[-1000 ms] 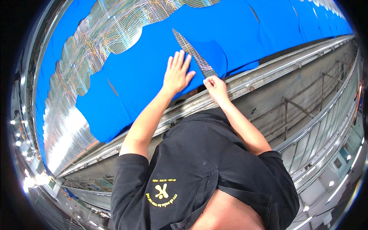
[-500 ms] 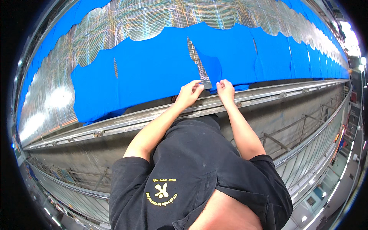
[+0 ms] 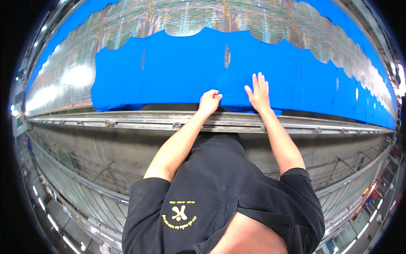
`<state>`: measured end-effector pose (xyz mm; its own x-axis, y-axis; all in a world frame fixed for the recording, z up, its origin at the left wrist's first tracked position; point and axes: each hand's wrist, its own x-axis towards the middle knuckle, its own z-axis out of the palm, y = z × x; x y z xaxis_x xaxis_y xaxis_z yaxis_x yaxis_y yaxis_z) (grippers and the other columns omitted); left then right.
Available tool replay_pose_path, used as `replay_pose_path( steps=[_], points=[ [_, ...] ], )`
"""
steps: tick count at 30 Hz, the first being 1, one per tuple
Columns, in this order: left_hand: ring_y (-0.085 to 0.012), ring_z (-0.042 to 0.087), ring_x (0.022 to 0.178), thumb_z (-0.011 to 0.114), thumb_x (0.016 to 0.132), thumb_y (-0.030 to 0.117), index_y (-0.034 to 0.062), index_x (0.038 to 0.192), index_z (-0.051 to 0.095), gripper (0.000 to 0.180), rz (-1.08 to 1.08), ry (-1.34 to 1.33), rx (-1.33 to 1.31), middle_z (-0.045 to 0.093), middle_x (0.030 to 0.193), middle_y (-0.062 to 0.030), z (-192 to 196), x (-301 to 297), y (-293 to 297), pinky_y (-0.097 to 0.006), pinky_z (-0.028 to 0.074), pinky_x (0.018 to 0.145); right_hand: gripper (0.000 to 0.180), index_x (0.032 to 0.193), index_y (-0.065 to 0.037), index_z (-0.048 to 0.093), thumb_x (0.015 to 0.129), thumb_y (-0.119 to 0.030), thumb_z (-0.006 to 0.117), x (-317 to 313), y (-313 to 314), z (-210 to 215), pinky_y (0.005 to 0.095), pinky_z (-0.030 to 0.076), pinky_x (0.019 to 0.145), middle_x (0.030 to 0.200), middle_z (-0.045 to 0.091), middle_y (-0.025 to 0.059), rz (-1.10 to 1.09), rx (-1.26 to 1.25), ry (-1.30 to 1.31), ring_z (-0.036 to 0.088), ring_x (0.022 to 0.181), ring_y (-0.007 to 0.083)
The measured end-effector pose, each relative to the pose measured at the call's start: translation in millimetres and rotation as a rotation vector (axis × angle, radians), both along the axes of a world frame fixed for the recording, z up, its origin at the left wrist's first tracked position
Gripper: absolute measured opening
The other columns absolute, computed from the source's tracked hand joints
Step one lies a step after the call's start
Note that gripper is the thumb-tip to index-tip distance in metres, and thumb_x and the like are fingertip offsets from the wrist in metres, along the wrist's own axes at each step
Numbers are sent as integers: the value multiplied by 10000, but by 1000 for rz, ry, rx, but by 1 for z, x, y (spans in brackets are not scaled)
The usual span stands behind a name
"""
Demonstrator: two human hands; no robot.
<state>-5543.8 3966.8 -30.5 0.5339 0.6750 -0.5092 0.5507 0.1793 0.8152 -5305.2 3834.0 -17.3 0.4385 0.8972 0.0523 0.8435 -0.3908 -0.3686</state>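
Blue fabric pieces (image 3: 186, 67) lie side by side in a long row on a shiny table, their far edges wavy. My left hand (image 3: 209, 103) is at the near edge of the fabric, by the seam between two pieces; its curled fingers are closed on the fabric there, the fingertips partly hidden. To its right, my right hand (image 3: 259, 94) lies palm down on the blue fabric with fingers stretched out and thumb apart. A narrow slit (image 3: 227, 56) farther up the seam shows the table between the two pieces.
The shiny, streaked tabletop (image 3: 186, 15) stretches beyond the pieces, with more blue fabric (image 3: 330, 19) at its far side. A metal rail (image 3: 237, 122) with bolts runs along the near edge. Past the grey side panel (image 3: 338, 144) is a railing (image 3: 84, 182).
The wide gap between the two pieces has narrowed to a short slit. My right hand has gone from a pinch at the edge to lying flat on the fabric. The view has turned slightly.
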Motion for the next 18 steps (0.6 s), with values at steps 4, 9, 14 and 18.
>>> replay_pose_path(
  steps=[4, 9, 14, 18],
  points=[
    [-132, 685, 768, 665, 1009, 100, 40, 1568, 478, 593, -12, -151, -145, 718, 1071, -83, 27, -10, -3, -310, 570, 729, 760, 1636, -62, 371, 1058, -523, 547, -21, 47, -12, 666, 178, 1258, 1710, 259, 285, 21, -56, -187, 255, 1588, 448],
    [-125, 678, 861, 650, 1013, 79, 136, 1628, 432, 655, -12, -42, 56, 699, 1120, -71, 82, -25, -2, -297, 570, 773, 739, 1633, -75, 384, 1044, -468, 595, -83, 53, -2, 656, 172, 1262, 1709, 277, 271, 256, 36, -110, 250, 1598, 422],
    [-137, 694, 909, 663, 1064, 181, 23, 1492, 561, 467, 209, -173, -74, 706, 1114, -71, 71, -118, 6, -297, 586, 868, 669, 1577, -50, 449, 1022, -358, 659, -118, 55, 6, 614, 217, 1266, 1680, 332, 272, 320, 153, 100, 299, 1574, 430],
    [-147, 709, 959, 655, 1072, 217, 15, 1417, 620, 401, 436, -204, -155, 742, 1170, -104, 98, -207, 22, -305, 590, 880, 293, 1192, -11, 701, 971, -201, 723, -181, 102, 44, 486, 513, 1030, 1248, 708, 189, 433, 380, 357, 664, 1169, 382]
  ],
)
